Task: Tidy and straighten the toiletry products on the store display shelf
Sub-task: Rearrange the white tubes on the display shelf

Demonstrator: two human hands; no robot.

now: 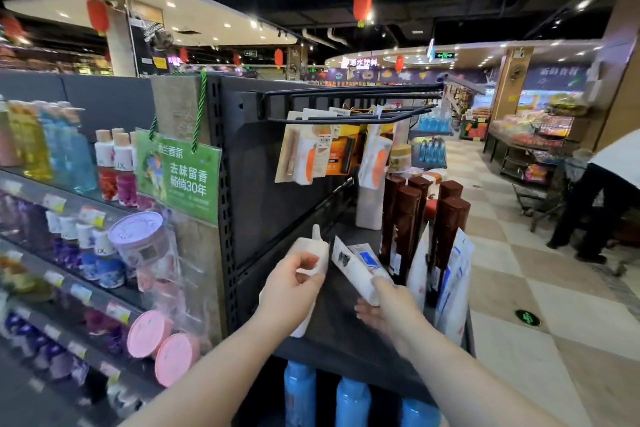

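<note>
Holds a white tube (358,269) with blue print in the right hand (388,308), fingers curled round its near end, far end tilted up and left over the black shelf (341,326). Grips a white bottle (317,246) with a pointed nozzle in the left hand (294,286), just left of the tube, fingers wrapped round the body and hiding most of it, no label readable. Just right of the tube, flat white pouches (455,282) upright along the shelf's right edge, print too blurred to read. Behind these, tall brown boxes (405,218), lower parts hidden by the pouches. Farther back, carded items (304,152) on hooks. Below the shelf, blue bottles (353,402), cut off at the near edge. Far left, pink tubs (149,333), smeared by blur
</note>
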